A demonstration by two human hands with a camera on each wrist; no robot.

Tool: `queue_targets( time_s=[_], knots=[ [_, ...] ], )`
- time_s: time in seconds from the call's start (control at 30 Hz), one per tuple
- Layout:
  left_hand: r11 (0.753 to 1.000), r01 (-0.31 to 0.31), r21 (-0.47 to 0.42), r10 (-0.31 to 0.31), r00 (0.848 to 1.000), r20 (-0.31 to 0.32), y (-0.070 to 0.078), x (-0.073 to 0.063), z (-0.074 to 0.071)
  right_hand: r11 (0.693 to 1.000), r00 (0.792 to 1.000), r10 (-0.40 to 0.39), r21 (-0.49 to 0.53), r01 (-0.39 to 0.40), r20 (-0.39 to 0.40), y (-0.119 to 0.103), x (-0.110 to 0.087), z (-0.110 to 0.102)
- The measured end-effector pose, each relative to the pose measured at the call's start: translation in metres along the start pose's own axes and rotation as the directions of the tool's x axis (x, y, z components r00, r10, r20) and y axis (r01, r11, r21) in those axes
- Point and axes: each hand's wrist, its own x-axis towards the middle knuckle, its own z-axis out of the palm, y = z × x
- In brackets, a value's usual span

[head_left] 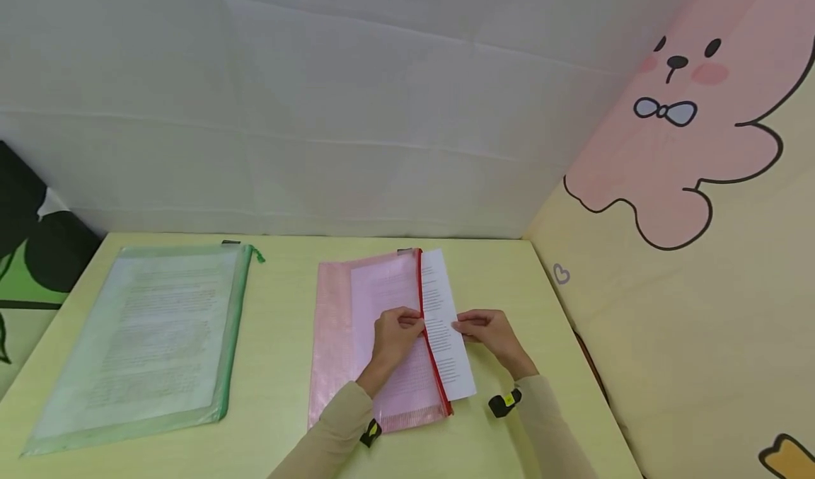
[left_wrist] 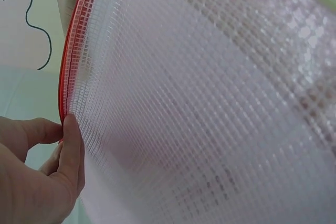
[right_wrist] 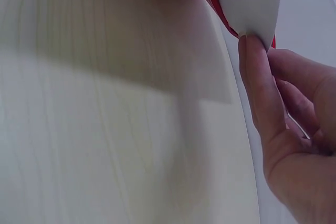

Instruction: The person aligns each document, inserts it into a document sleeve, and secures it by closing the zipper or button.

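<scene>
A pink mesh zip document bag [head_left: 332,351] with a red zipper edge [head_left: 419,281] lies at the middle of the table. My left hand [head_left: 395,334] pinches that edge halfway along its length; in the left wrist view, thumb and fingers [left_wrist: 71,153] grip the red rim. Printed paper [head_left: 446,344] sticks out of the bag's right side, the rest of it showing through the mesh. Its outer edge is pinched by my right hand [head_left: 493,332]. The right wrist view has the paper [right_wrist: 251,3] raised above the table, held between thumb and fingers.
To the left lies a green mesh zip document bag [head_left: 165,337] with printed sheets inside and a green pull at its top corner. A grey-white sheet wall [head_left: 356,111] rises behind the pale wooden table [head_left: 280,366]. A cream wall with a pink cartoon [head_left: 675,139] borders the right.
</scene>
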Motion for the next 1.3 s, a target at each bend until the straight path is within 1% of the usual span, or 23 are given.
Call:
queue_targets(
  time_s=[0.1,0.2,0.33,0.4,0.47,0.57,0.63,0.77,0.9,1.07,1.23,1.3],
  knots=[
    [1.000,-0.009,-0.022,0.009,1.000,0.001,0.001,-0.001,0.001,1.000,1.000,0.000,-0.003,0.000,0.002,0.000,0.001,0.004],
    [0.998,-0.040,-0.042,0.040,0.999,-0.003,0.001,-0.002,0.001,1.000,1.000,0.005,-0.016,-0.005,0.011,-0.001,0.001,0.008],
    [0.996,-0.084,-0.044,0.083,0.996,-0.017,0.000,-0.002,0.002,1.000,1.000,0.007,-0.020,-0.006,0.026,-0.003,0.001,0.014],
    [0.996,-0.080,-0.037,0.079,0.997,-0.016,0.000,-0.002,0.003,1.000,1.000,0.009,-0.015,-0.008,0.029,-0.004,0.001,0.016],
    [0.998,-0.057,-0.037,0.057,0.998,-0.009,0.000,-0.002,0.003,1.000,1.000,0.011,-0.007,-0.011,0.028,-0.003,0.001,0.019],
    [0.999,-0.039,-0.015,0.039,0.999,-0.001,0.000,-0.002,0.004,1.000,1.000,0.013,0.005,-0.013,0.024,-0.002,0.001,0.023],
    [0.999,-0.035,-0.007,0.035,0.999,0.001,0.000,-0.003,0.004,1.000,1.000,0.006,0.008,-0.007,0.024,-0.001,0.002,0.026],
    [0.999,-0.038,0.004,0.038,0.999,0.002,0.002,-0.004,0.004,1.000,0.999,-0.009,0.006,0.008,0.032,0.000,0.003,0.031],
    [0.999,-0.046,0.013,0.046,0.999,0.001,0.008,-0.006,0.004,1.000,0.999,-0.016,0.000,0.016,0.044,0.000,0.004,0.035],
    [0.999,-0.042,-0.003,0.043,0.999,0.010,0.010,-0.007,0.004,0.999,0.997,-0.028,-0.018,0.029,0.072,0.001,0.005,0.040],
    [0.999,-0.049,-0.002,0.049,0.999,0.014,0.010,-0.006,0.003,1.000,0.998,-0.012,-0.019,0.013,0.070,0.001,0.006,0.043],
    [0.999,-0.050,0.005,0.050,0.999,0.018,0.012,-0.007,0.003,1.000,0.997,-0.017,-0.019,0.018,0.074,0.002,0.007,0.044]
  ],
)
